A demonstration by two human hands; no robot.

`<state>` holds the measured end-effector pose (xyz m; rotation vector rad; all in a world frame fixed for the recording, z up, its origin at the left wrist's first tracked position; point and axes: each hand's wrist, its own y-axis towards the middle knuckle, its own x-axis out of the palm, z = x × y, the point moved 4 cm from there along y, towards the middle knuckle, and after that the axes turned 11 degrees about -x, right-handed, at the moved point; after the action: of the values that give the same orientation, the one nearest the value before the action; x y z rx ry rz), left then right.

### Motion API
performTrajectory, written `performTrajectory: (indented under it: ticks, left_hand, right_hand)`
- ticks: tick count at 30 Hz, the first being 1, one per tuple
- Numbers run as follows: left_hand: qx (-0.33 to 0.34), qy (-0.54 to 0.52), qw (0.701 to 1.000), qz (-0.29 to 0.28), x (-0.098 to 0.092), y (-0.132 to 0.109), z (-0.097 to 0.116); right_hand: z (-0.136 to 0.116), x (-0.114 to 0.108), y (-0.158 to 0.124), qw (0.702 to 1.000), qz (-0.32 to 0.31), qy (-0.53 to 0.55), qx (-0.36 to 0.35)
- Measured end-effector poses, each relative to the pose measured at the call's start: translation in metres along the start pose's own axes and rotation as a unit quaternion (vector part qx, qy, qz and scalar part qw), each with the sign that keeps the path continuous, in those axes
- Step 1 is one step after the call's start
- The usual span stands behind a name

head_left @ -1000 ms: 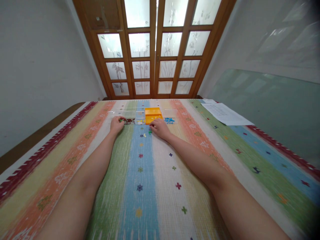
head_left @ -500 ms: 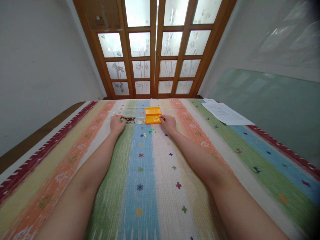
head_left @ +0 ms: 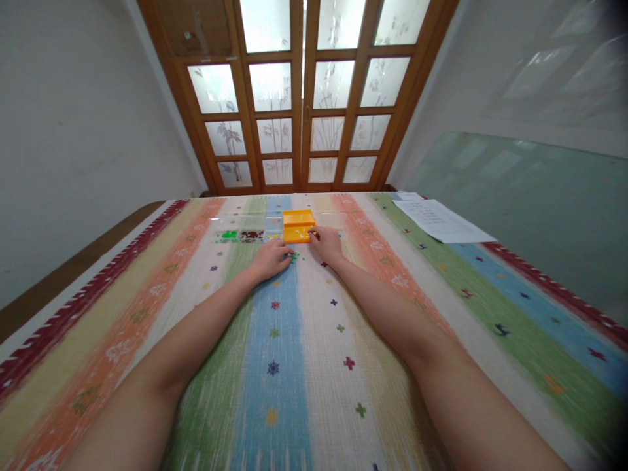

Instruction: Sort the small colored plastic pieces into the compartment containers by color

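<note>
A small yellow-orange box with its lid raised stands at the far middle of the table, and little pale pieces lie in it. My right hand is closed at the box's right edge, thumb and forefinger over the rim; a dark red bit shows by the fingertips. On the cloth in front of the box, my left hand reaches with fingers apart to a scatter of tiny green pieces. Left of the box, a clear compartment case holds green pieces and dark brown pieces.
A striped tablecloth covers the table. Printed sheets of paper lie at the far right. Beyond the table are wood-framed glass doors, and a pale green glass panel leans along the right wall.
My left hand has moved right, from the compartment case to the green pieces on the cloth, uncovering the green pieces in the case. My right hand stays at the box.
</note>
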<state>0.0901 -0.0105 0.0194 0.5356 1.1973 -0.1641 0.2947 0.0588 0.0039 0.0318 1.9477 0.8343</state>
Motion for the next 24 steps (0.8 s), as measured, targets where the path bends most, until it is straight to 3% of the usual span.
performTrajectory:
  ticks: [19, 24]
  left_hand:
    - [0.000, 0.027, 1.000, 0.006, -0.001, -0.002, 0.008]
    - [-0.059, -0.012, 0.997, 0.048, -0.004, 0.001, -0.006]
  right_hand:
    - [-0.014, 0.001, -0.003, 0.999, -0.004, 0.011, -0.041]
    - [-0.018, 0.000, -0.004, 0.998, -0.013, 0.024, -0.059]
